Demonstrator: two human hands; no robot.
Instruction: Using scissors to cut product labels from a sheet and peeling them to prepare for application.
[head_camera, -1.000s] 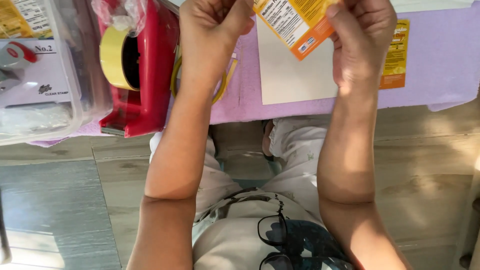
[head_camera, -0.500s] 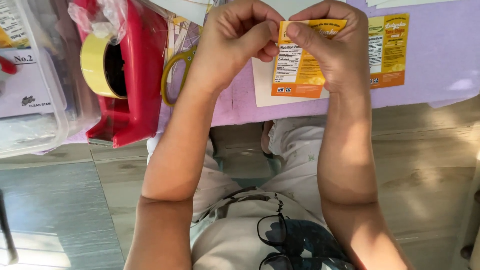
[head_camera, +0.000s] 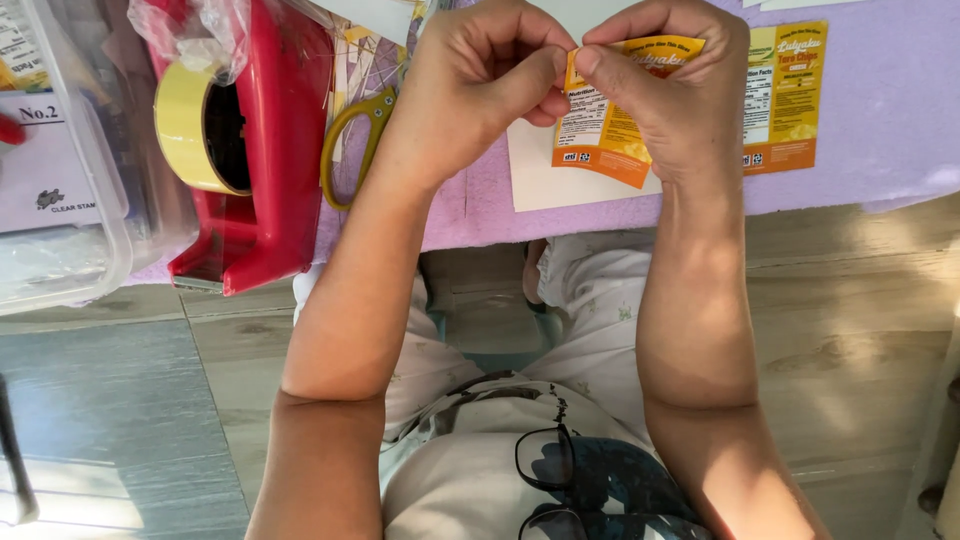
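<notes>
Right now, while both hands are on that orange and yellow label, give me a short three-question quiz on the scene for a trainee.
1. True or false: the left hand and right hand both pinch the top edge of the orange and yellow printed paper label.
2. Which lies beside the red plastic tape dispenser? A) yellow-handled scissors B) a hammer C) a cup
3. Fill in: a second matching label lies flat on the ____ table covering.

Key: 1 true; 2 A; 3 purple.
</notes>
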